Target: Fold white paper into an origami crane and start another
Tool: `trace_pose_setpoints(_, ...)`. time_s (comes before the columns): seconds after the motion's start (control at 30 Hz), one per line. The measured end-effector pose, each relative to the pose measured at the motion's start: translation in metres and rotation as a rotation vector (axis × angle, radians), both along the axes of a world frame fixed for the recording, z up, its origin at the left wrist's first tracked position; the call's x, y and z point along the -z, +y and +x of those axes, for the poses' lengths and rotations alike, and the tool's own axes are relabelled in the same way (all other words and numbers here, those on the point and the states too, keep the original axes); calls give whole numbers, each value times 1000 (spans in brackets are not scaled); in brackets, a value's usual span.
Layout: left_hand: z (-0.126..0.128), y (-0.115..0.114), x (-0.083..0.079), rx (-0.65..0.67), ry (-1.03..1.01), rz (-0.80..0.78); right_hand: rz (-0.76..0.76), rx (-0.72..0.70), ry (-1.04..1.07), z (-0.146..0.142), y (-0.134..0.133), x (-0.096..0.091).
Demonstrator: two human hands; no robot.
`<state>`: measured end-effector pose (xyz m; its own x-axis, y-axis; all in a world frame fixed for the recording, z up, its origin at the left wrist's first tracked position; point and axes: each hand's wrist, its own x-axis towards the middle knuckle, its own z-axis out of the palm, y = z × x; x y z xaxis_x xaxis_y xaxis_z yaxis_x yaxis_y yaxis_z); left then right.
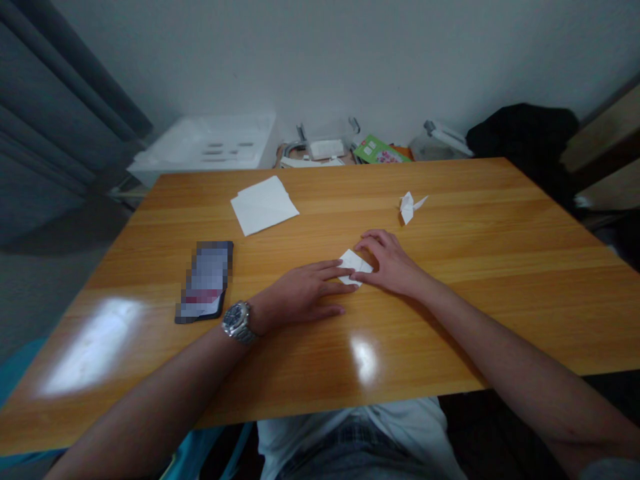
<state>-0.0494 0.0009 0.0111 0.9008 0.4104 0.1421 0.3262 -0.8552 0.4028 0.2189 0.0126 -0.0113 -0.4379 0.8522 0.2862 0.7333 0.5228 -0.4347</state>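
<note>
A small folded white paper (356, 264) lies on the wooden table (450, 320) in front of me. My left hand (305, 293), with a metal watch on its wrist, lies flat with its fingers stretched out, the fingertips pressing the paper's left edge. My right hand (387, 261) rests on the paper's right side, fingers curled down and pressing onto it. A finished white paper crane (410, 207) stands further back to the right, apart from both hands.
A stack of white paper sheets (263, 205) lies at the back left of the table. A dark phone (206, 281) lies left of my left hand. Beyond the table's far edge stand a white plastic box (210, 148), clutter and a black bag (525, 133).
</note>
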Motion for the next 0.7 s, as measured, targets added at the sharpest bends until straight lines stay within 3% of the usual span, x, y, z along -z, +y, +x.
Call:
trace_pose_setpoints(0.17, 0, -1, -1, 2, -23, -5, -17, 67, -92, 3, 2, 3)
trace_pose_setpoints(0.37, -3, -3, -2, -52, 20, -5, -38, 51, -144, 6, 5, 6)
trace_pose_setpoints(0.7, -2, -3, -5, -48, 41, 4, 25, 68, -109, 6, 9, 6)
